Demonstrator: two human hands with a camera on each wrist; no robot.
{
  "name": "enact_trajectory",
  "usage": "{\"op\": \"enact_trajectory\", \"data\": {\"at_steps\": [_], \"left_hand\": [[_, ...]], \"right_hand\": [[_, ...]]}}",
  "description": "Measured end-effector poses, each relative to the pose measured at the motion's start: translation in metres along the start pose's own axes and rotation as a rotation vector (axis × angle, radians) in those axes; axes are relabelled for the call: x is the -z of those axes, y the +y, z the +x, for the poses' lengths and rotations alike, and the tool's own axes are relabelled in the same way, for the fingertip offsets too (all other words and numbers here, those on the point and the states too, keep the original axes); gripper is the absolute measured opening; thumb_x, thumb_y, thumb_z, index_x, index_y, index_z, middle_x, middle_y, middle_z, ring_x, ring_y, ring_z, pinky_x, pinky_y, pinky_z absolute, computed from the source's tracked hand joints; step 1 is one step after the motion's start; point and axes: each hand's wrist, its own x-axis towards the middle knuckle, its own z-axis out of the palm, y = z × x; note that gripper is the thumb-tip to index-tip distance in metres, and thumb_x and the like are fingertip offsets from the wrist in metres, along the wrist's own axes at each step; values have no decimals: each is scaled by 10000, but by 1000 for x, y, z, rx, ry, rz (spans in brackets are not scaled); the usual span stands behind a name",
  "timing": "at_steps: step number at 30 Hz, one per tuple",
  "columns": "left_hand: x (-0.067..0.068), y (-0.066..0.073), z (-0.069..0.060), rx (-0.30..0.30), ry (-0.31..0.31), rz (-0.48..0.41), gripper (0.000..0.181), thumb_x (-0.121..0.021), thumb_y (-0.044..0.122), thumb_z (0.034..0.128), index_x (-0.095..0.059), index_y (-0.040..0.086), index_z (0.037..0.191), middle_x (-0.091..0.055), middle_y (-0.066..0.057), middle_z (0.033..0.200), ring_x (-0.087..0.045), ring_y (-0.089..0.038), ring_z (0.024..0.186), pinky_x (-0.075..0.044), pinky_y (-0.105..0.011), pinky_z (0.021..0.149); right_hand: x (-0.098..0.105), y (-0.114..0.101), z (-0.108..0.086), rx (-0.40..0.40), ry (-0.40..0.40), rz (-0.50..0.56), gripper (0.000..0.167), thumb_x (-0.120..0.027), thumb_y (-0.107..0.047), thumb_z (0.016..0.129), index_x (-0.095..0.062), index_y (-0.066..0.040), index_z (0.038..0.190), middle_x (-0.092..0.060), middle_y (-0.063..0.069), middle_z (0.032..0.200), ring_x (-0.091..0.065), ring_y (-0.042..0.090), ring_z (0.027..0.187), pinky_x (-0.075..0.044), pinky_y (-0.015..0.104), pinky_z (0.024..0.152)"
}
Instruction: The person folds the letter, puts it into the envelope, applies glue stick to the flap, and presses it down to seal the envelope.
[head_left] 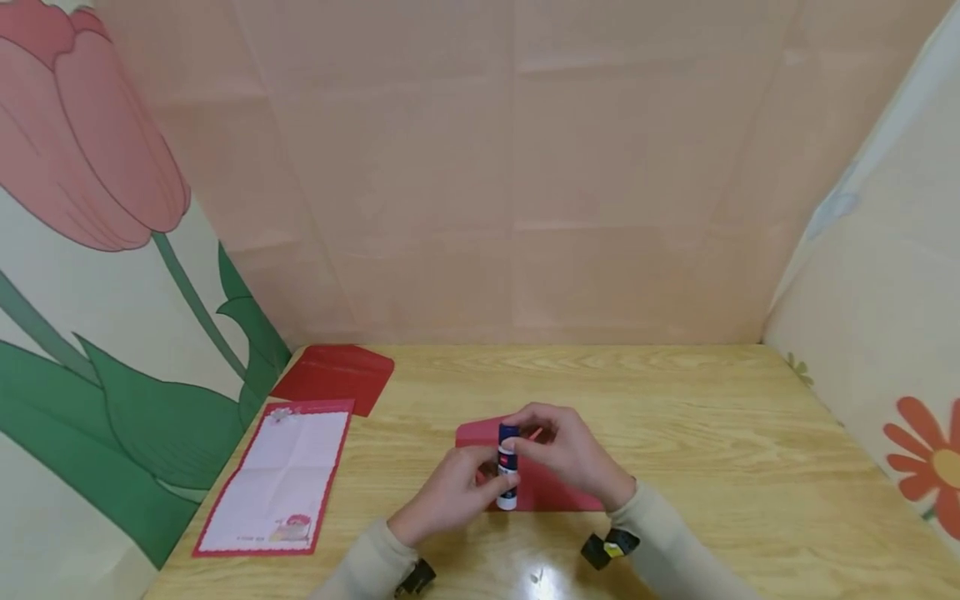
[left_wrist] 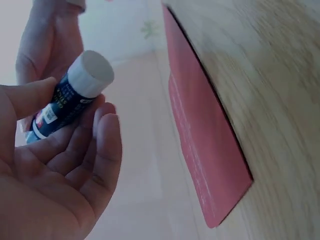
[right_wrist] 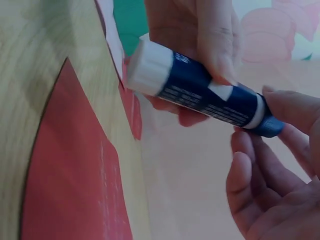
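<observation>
A glue stick (head_left: pixel 507 479) with a dark blue label, a white base and a blue cap stands roughly upright above the table. My left hand (head_left: pixel 459 487) grips its barrel between thumb and fingers. At the top end, my right hand (head_left: pixel 562 446) pinches the blue cap (right_wrist: pixel 270 126), which sits on the barrel. Beneath both hands lies a red envelope (head_left: pixel 555 487); in the left wrist view the envelope (left_wrist: pixel 207 135) shows whitish streaks along its flap edge, and the right wrist view shows such streaks too.
On the left of the wooden table (head_left: pixel 712 433) lies a pink-bordered letter sheet (head_left: pixel 277 475) with crease lines. Behind it, a darker red envelope (head_left: pixel 337 375) rests near the back left corner. A beige covering (head_left: pixel 510 183) rises along the table's back edge.
</observation>
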Motion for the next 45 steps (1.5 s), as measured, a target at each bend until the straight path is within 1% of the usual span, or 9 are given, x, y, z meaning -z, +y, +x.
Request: {"op": "enact_trajectory", "data": {"at_steps": [6,16,22,25,29,33,39,42,45], "left_hand": [[2,0,-1,8,22,-18,239,-633,340,991,-708,125,1063,-685,117,879,-598,-51,757,-514,-241,684],[-3,-8,-1,-43,30,14,176,-647,230,988,-707,79,1055,-665,105,858,-590,-38,747,-513,-216,676],[-9,-6,6,-25,12,-29,276,-643,349,985,-707,118,1122,-676,115,901,-598,-55,789,-517,-229,716],[-7,-6,9,-8,33,38,356,-648,404,972,-703,115,1172,-694,72,997,-600,-44,825,-521,-233,739],[5,-13,14,43,165,236,343,-698,330,949,-700,60,1161,-683,-15,1039,-591,-99,841,-515,-263,737],[20,-24,24,148,268,368,355,-751,237,904,-675,17,1173,-652,-106,1060,-585,-193,859,-520,-344,757],[31,-40,30,335,187,369,673,-852,269,800,-558,16,1350,-537,-140,1151,-538,-205,862,-511,-382,793],[32,-47,30,363,142,366,769,-890,292,753,-536,28,1382,-504,-125,1143,-519,-204,855,-503,-376,779],[32,-53,30,356,111,394,806,-915,319,712,-551,30,1371,-494,-118,1114,-505,-201,847,-492,-367,769]], "right_hand": [[-2,2,-1,-28,8,41,262,-737,-280,922,-731,-138,1143,-714,21,1020,-634,231,913,-546,298,757],[-9,2,-6,-5,22,-52,203,-758,-313,902,-712,-246,1088,-664,-36,910,-595,186,807,-526,291,699],[5,6,-8,8,-17,-67,283,-744,-302,916,-633,-223,1164,-678,-31,961,-641,181,846,-555,303,722],[19,6,-10,-7,15,-114,325,-758,-292,906,-633,-191,1189,-684,-36,965,-642,175,832,-556,301,710],[46,10,-14,7,132,-292,341,-787,-248,881,-634,-149,1169,-689,-33,971,-639,145,810,-544,278,690],[78,24,-17,33,262,-513,361,-798,-165,862,-621,-78,1165,-708,56,1003,-671,178,811,-532,263,621],[117,54,-30,-42,351,-666,343,-747,-123,880,-582,12,1149,-688,213,1033,-693,318,834,-536,321,585],[130,67,-37,-73,391,-712,336,-730,-98,874,-574,42,1136,-671,271,1026,-693,343,795,-528,341,556],[137,75,-43,-112,427,-736,331,-717,-92,868,-565,56,1121,-662,313,1004,-684,311,706,-502,327,506]]}}
